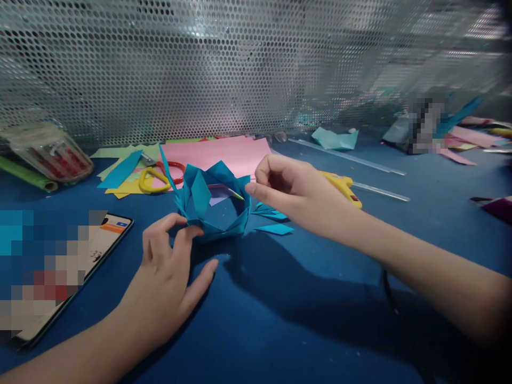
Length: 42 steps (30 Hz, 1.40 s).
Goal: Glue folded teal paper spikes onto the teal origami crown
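A ring of folded blue paper (221,172) with pointed peaks stands on the blue table, a long strip rising at its left side. My left hand (166,266) rests its fingertips on the ring's near left edge; its fingers are spread and the thumb is off the paper. At the right rim, my right hand (294,194) has thumb and curled forefinger pinched together on the paper's edge. Loose blue folded pieces (274,229) lie beneath the right hand. Inside the ring a lilac paper scrap (220,198) shows in part.
Behind lie pink paper sheets (228,152), yellow-and-red-handled scissors (154,180) and a yellow glue gun (347,189) beside clear glue sticks (380,191). A phone (96,266) and a jar (52,154) are on the left. A perforated metal panel (180,69) stands along the back.
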### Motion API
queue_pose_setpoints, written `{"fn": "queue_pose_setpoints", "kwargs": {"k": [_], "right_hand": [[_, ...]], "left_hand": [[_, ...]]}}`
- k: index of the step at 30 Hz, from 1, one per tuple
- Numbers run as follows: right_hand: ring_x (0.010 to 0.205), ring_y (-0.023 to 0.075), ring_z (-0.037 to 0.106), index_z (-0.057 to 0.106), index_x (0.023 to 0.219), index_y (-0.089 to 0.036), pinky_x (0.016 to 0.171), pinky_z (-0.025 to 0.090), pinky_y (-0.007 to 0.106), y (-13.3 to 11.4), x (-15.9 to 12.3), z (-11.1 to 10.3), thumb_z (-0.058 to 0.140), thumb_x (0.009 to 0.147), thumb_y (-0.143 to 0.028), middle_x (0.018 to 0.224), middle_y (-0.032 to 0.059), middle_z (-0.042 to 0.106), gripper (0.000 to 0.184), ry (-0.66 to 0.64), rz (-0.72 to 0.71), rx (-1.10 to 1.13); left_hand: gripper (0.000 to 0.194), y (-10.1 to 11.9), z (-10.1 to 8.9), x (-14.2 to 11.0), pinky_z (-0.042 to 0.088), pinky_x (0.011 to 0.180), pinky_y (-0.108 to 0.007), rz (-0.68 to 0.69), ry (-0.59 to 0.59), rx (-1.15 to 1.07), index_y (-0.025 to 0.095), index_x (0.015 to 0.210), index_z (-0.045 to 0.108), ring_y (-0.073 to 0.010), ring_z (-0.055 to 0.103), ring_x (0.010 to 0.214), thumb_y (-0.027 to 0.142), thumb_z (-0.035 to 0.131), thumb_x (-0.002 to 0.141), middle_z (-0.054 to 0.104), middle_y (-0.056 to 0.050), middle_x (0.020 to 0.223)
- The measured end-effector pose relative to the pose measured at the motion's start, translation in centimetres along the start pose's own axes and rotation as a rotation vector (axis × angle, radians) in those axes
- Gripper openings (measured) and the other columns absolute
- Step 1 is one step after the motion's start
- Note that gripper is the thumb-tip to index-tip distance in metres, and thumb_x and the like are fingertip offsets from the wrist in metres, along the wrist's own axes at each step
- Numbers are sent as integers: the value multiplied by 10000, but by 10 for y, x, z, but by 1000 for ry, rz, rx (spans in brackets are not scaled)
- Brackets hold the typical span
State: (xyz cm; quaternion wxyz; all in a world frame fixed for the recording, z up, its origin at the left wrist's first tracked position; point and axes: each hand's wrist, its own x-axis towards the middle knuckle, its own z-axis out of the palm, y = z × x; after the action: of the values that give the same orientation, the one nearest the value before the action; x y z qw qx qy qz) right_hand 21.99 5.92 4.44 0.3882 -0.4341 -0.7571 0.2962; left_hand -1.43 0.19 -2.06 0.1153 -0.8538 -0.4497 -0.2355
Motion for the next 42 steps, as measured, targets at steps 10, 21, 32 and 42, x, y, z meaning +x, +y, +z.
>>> {"fn": "queue_pose_setpoints", "kwargs": {"k": [10, 21, 32, 42], "right_hand": [[568, 127, 473, 635, 645, -220, 546, 393, 308, -12, -26, -31, 768, 780, -460, 614, -3, 574, 305, 104, 64, -153], [811, 216, 687, 748, 824, -239, 706, 526, 361, 38, -47, -27, 555, 926, -315, 896, 62, 755, 231, -103, 144, -343], [729, 171, 614, 749, 916, -219, 643, 498, 305, 45, -51, -17, 763, 785, -302, 876, 44, 682, 155, -97, 216, -475], [804, 142, 680, 695, 898, -220, 722, 530, 248, 28, -57, -6, 606, 885, -120, 896, 21, 730, 135, -250, 22, -345]], "left_hand": [[154, 11, -13, -6, 445, 932, -369, 246, 36, -179, 189, 1081, 489, -228, 474, 987, 106, 503, 952, 389, -52, 1047], [171, 9, -4, -2, 457, 786, -345, 197, -104, -273, 203, 1064, 530, -210, 557, 883, 99, 431, 972, 544, -53, 1011], [233, 9, -6, 2, 504, 752, -329, 205, -147, -296, 193, 1011, 618, -192, 623, 833, 103, 408, 971, 643, -65, 972], [252, 10, -9, -3, 544, 918, -281, 114, -238, -514, 281, 1083, 606, -168, 662, 1089, 130, 454, 949, 672, -38, 1202]]}}
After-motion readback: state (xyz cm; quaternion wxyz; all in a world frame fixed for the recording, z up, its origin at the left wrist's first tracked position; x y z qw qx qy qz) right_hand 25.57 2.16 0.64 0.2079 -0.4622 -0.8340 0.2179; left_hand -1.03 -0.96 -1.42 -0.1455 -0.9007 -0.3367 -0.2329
